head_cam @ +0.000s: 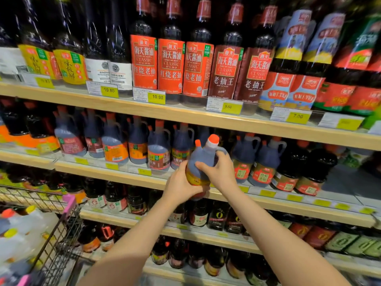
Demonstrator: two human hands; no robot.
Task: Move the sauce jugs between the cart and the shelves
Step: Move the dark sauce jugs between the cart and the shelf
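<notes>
A dark sauce jug [199, 162] with an orange cap and an orange-yellow label hangs in front of the second shelf [206, 120], in a gap in its row of jugs. My left hand [181, 185] cups the jug's lower left side and bottom. My right hand [218, 171] grips its handle side, thumb across the front. Similar jugs [158, 149] stand in a row to the left, and more jugs [261, 164] stand to the right. The wire cart [55, 240] sits at the lower left, holding several pale jugs [26, 228].
Tall soy sauce bottles [171, 65] fill the top shelf, above yellow price tags. Lower shelves [226, 230] hold small dark bottles. A bare stretch of shelf [342, 182] lies at the far right of the jug row. The cart's pink handle [69, 203] stands close to the shelving.
</notes>
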